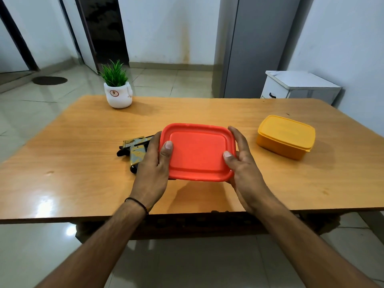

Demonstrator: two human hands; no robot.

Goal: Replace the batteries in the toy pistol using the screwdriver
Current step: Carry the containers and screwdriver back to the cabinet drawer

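we hold a red-orange lidded box [198, 152] between both hands above the wooden table [83, 142], tilted so its lid faces us. our left hand [152, 169] clasps the box's left edge, thumb pressed on the lid and the other fingers curled out of sight behind it. our right hand [242, 163] grips the right edge the same way, thumb on the lid's lower right corner, fingers wrapped round the far side. a dark thread band [137, 202] circles our left wrist.

the toy pistol [135, 150], camouflage yellow and grey with black parts, lies flat on the table just behind our left hand, partly hidden by it and by the box. we cannot see a screwdriver or batteries.

to the right, well apart from us, a yellow lidded box [285, 137] sits closed on the table; faint embossed marks on its lid are too dim to read. at the far left edge stands a white pot [118, 96] with a green plant, bearing a small round emblem whose writing we cannot make out.
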